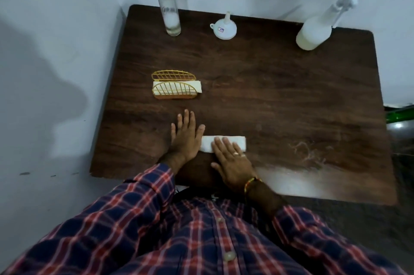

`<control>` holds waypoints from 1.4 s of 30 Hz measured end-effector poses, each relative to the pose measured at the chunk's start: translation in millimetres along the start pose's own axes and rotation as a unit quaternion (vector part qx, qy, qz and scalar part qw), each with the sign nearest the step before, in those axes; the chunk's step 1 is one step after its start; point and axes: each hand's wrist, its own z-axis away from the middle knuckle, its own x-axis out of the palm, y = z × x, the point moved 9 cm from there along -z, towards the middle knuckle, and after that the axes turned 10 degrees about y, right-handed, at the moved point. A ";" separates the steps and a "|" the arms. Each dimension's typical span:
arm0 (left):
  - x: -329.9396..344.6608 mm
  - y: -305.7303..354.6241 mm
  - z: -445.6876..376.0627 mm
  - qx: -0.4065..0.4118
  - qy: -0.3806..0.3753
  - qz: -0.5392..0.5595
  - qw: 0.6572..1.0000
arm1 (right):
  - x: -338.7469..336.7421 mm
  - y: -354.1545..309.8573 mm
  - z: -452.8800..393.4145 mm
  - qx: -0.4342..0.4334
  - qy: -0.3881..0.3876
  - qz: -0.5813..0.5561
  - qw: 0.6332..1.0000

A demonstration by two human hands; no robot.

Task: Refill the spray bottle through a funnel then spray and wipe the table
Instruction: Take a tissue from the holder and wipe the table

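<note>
A folded white tissue (237, 141) lies on the dark wooden table (280, 95) near its front edge. My right hand (231, 161) lies flat with straight fingers pressing on the tissue. My left hand (186, 134) rests flat on the table just left of the tissue, its thumb near the tissue's corner. At the back right stands a white spray bottle (318, 28) with a trigger head. A white funnel (224, 28) sits upside down at the back middle. A tall clear bottle (168, 6) with a purple cap stands at the back left.
A gold wire napkin holder (174, 86) with white napkins stands left of the table's middle. Walls close off the left and back sides. Pale smears mark the table's front right area. A green and metal object (401, 118) shows past the right edge.
</note>
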 end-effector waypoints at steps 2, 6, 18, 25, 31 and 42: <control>5.5 1.6 16.4 0.020 0.007 -0.010 1.000 | -4.0 26.6 -3.8 0.097 0.039 -0.019 0.994; 17.0 7.0 32.0 0.042 0.018 -0.041 0.998 | -12.2 28.8 -24.8 0.140 0.052 -0.015 0.989; 22.4 4.5 52.3 0.095 0.021 -0.069 0.993 | 0.6 35.2 21.2 0.187 0.068 -0.018 0.980; 9.5 8.5 53.8 0.069 0.010 -0.036 0.997 | 23.0 -8.9 47.0 -0.018 0.009 0.023 1.000; 10.6 15.0 48.0 0.027 -0.003 -0.022 0.999 | -8.8 59.8 12.7 0.122 0.053 -0.007 0.991; 3.7 53.9 18.0 -0.005 -0.010 -0.042 0.999 | -15.5 90.8 7.0 0.119 0.061 -0.015 0.991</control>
